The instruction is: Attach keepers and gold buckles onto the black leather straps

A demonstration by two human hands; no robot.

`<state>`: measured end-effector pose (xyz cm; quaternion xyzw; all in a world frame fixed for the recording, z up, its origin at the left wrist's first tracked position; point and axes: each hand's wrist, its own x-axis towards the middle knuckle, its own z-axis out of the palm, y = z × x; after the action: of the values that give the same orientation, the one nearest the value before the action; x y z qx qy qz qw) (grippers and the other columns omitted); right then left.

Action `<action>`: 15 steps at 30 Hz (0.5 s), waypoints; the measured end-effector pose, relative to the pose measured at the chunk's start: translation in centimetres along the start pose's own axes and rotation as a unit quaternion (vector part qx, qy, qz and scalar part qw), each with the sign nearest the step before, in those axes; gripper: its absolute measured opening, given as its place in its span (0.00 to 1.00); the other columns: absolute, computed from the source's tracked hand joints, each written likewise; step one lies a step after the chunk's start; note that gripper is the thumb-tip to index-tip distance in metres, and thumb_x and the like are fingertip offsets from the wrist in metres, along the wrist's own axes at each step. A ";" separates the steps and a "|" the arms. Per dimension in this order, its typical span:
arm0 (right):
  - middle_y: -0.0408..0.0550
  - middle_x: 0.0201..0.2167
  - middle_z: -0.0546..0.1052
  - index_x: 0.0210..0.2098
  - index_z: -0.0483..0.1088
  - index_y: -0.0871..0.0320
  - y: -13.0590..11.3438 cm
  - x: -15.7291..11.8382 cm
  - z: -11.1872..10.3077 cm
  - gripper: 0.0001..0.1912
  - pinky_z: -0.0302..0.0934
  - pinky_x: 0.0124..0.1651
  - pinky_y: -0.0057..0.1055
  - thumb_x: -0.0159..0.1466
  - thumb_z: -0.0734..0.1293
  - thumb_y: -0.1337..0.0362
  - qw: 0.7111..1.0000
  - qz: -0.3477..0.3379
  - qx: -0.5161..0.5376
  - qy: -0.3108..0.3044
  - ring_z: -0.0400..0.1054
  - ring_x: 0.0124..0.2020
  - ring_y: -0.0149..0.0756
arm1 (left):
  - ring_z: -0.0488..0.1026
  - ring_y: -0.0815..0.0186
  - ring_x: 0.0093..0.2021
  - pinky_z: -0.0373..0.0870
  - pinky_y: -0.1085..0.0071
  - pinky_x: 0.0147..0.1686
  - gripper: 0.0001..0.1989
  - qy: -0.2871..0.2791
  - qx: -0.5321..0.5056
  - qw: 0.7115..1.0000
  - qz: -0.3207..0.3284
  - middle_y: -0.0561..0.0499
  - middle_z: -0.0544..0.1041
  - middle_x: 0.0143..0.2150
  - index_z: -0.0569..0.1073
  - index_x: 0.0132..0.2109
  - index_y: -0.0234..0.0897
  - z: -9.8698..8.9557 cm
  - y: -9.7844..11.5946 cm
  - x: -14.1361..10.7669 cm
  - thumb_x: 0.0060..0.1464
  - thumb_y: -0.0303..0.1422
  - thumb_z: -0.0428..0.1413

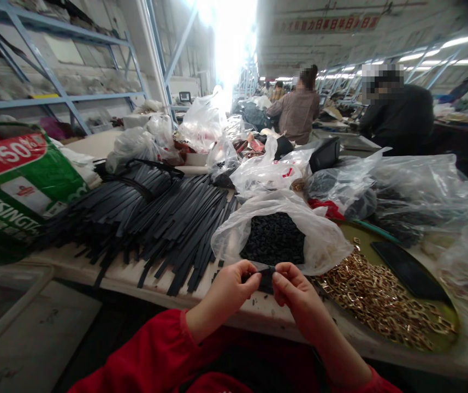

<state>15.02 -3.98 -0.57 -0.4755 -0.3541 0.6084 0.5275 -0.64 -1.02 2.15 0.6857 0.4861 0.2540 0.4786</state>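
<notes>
Crosswise between left hand [237, 284] and right hand [294, 287], a black strip [265, 271], long axis left-to-right, each grip tight on it.

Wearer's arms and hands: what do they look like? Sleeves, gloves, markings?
Left sleeve: plain red, gathered at the cuff. Right sleeve: also red, only partly in frame, with bare forearm below it. Left hand and right hand: ungloved. No watch, cables or markings visible.
</notes>
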 end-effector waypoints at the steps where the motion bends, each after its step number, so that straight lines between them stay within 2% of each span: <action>1: 0.35 0.16 0.64 0.30 0.63 0.57 0.0 -0.2 0.1 0.14 0.48 0.21 0.22 0.52 0.69 0.55 1.000 0.000 -0.007 -0.003 0.54 0.17 0.22 | 0.62 0.73 0.21 0.55 0.77 0.23 0.09 0.009 0.034 0.999 0.013 0.57 0.66 0.22 0.68 0.30 0.35 0.0 0.0 -0.1 0.52 0.36 0.48; 5: 0.38 0.17 0.67 0.24 0.62 0.58 -0.1 -0.2 0.2 0.19 0.49 0.20 0.22 0.53 0.65 0.48 0.999 0.029 -0.013 0.008 0.55 0.16 0.23 | 0.63 0.71 0.24 0.54 0.75 0.25 0.10 0.015 0.158 0.986 0.049 0.55 0.68 0.23 0.70 0.31 0.37 0.3 -0.1 -0.5 0.52 0.37 0.48; 8: 0.38 0.14 0.67 0.20 0.62 0.59 0.1 0.2 0.0 0.19 0.48 0.18 0.21 0.48 0.69 0.50 0.997 0.068 -0.005 0.023 0.55 0.15 0.22 | 0.62 0.72 0.23 0.53 0.75 0.24 0.10 0.008 0.171 0.984 0.054 0.55 0.67 0.22 0.70 0.29 0.37 0.5 -0.3 -0.5 0.51 0.37 0.48; 10: 0.39 0.16 0.69 0.22 0.64 0.59 0.2 0.4 -0.1 0.18 0.51 0.19 0.21 0.45 0.72 0.54 0.995 0.085 0.040 0.036 0.58 0.16 0.22 | 0.61 0.72 0.23 0.54 0.76 0.24 0.10 0.007 0.131 0.991 0.040 0.56 0.66 0.22 0.69 0.29 0.36 0.5 -0.3 -0.4 0.51 0.36 0.48; 12: 0.38 0.20 0.71 0.26 0.67 0.58 0.3 0.4 0.0 0.17 0.56 0.22 0.22 0.43 0.74 0.57 0.990 0.087 0.095 0.048 0.61 0.18 0.23 | 0.60 0.73 0.21 0.54 0.77 0.22 0.09 -0.012 0.049 0.999 0.003 0.57 0.65 0.21 0.68 0.28 0.35 0.4 -0.2 -0.1 0.50 0.35 0.48; 15: 0.39 0.26 0.74 0.31 0.71 0.56 0.6 0.1 0.2 0.17 0.60 0.28 0.23 0.43 0.75 0.60 0.983 0.085 0.148 0.063 0.64 0.21 0.22 | 0.58 0.75 0.18 0.54 0.78 0.19 0.08 -0.039 -0.072 0.995 -0.057 0.59 0.61 0.18 0.64 0.28 0.35 0.5 -0.1 0.3 0.49 0.35 0.48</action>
<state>14.64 -3.98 -1.11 -0.4575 -0.1843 0.6660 0.5597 -0.16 -0.95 1.86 0.6301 0.4859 0.2334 0.5589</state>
